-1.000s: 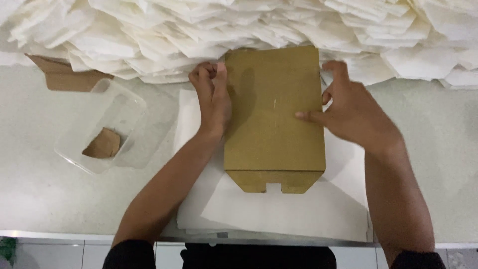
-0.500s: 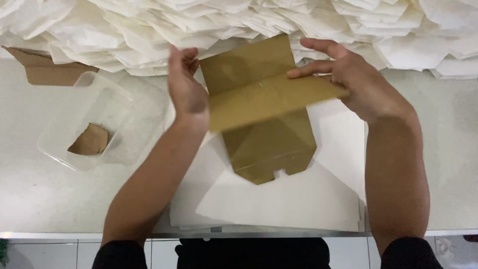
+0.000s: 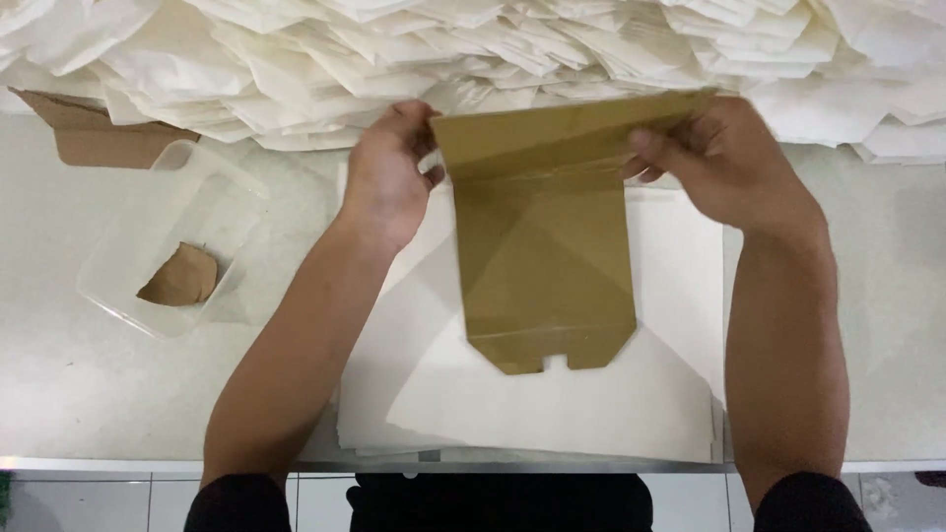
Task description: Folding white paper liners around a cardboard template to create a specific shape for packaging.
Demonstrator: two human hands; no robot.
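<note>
Head view. The left hand (image 3: pixel 389 172) and the right hand (image 3: pixel 724 163) each pinch one upper corner of a brown cardboard blank (image 3: pixel 542 256), fingers closed on its folded top flap. The blank hangs tilted above a stack of white paper sheets (image 3: pixel 552 414), its notched lower edge just over the top sheet. The sheets lie on the pale table (image 3: pixel 79 384), near its front edge. Left of the forearm stands a clear plastic container (image 3: pixel 168 241) holding a brown scrap (image 3: pixel 182 278). A heap of white folded papers (image 3: pixel 512 49) fills the far side, with a piece of brown cardboard (image 3: pixel 94 133) partly under it at left.
</note>
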